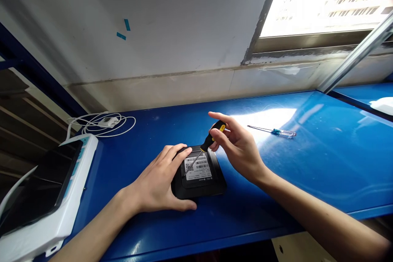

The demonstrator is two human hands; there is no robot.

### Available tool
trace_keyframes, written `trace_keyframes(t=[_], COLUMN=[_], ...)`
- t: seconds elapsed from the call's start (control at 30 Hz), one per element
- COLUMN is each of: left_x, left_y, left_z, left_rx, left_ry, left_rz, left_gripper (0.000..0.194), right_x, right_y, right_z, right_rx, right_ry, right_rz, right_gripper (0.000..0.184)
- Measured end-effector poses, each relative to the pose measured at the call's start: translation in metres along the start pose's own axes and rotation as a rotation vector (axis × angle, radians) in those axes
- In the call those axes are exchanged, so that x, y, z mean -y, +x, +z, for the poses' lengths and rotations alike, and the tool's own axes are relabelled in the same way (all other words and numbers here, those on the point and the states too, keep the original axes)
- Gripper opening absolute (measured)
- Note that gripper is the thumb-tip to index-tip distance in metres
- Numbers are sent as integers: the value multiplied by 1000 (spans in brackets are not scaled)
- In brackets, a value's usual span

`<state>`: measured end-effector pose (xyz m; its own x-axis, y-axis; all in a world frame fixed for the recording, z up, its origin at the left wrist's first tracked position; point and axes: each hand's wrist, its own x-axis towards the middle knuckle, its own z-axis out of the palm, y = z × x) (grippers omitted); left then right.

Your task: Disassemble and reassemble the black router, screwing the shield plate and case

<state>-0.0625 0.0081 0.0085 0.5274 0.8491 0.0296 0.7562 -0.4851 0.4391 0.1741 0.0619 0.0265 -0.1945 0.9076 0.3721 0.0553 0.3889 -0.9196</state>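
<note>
A flat black box-shaped device point(211, 190) lies on the blue table, its white label point(199, 168) with barcodes and a QR code facing up. My left hand point(159, 178) wraps round the device's left side, thumb along the near edge and fingers over the far left corner. In my right hand point(238, 143) is a screwdriver point(213, 135) with a black and yellow handle, gripped between thumb and fingers, the index finger stretched out. Its shaft slants down to the left, with the tip at the label's left edge; whether it sits in a screw I cannot tell.
A second screwdriver point(281, 132) with a clear blue handle lies to the right on the blue table point(322, 163). At the left stands a white device with a dark screen point(37, 184). Behind it lies a coiled white cable point(123, 131) with a plug. A wall point(172, 28) rises behind.
</note>
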Motion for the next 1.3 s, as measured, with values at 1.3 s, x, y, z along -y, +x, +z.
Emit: trace_keyframes(t=[1.3], left_x=[8], left_y=[-2], left_z=[-2], left_rx=[-21], left_ry=[-32], left_rz=[0], left_gripper=[111], right_x=[-9], right_y=[8], right_z=[1], right_rx=[-32], right_ry=[111], right_rz=[152], right_gripper=[68])
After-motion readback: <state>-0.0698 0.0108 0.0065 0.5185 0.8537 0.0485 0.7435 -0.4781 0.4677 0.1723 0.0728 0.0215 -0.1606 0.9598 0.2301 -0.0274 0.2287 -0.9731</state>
